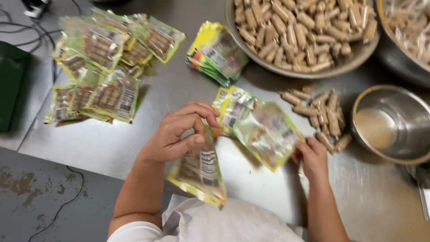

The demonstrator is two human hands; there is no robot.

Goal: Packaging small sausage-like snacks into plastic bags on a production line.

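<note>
The left hand (177, 134) pinches a filled pouch (199, 172) between thumb and curled fingers (201, 110), holding it by its upper edge so that it hangs tilted over the near edge of the counter (107, 148), above the white apron (224, 224). The right hand (311, 157) grips the lower right corner of an empty pouch (264, 130), its fingers closed on the film; this yellow-green, see-through pouch is blurred and lies slanted between the two hands, its far end near the left fingertips. Just beyond the right hand a small pile of rolls (324, 116) lies loose on the counter, wrapped and light brown. To the right of them stands a small steel bowl (394, 125), and whether anything is in it I cannot tell. Farther back a wide pan (304, 33) is heaped with more rolls, and beside it a second big bowl (403, 31) shows at the frame's corner. A stack of flat pouches (217, 51) lies left of the pan. At the far left, filled packs (103, 62) are spread in a loose heap, well apart from the hands. A dark green box (11, 85) sits at the left edge.
</note>
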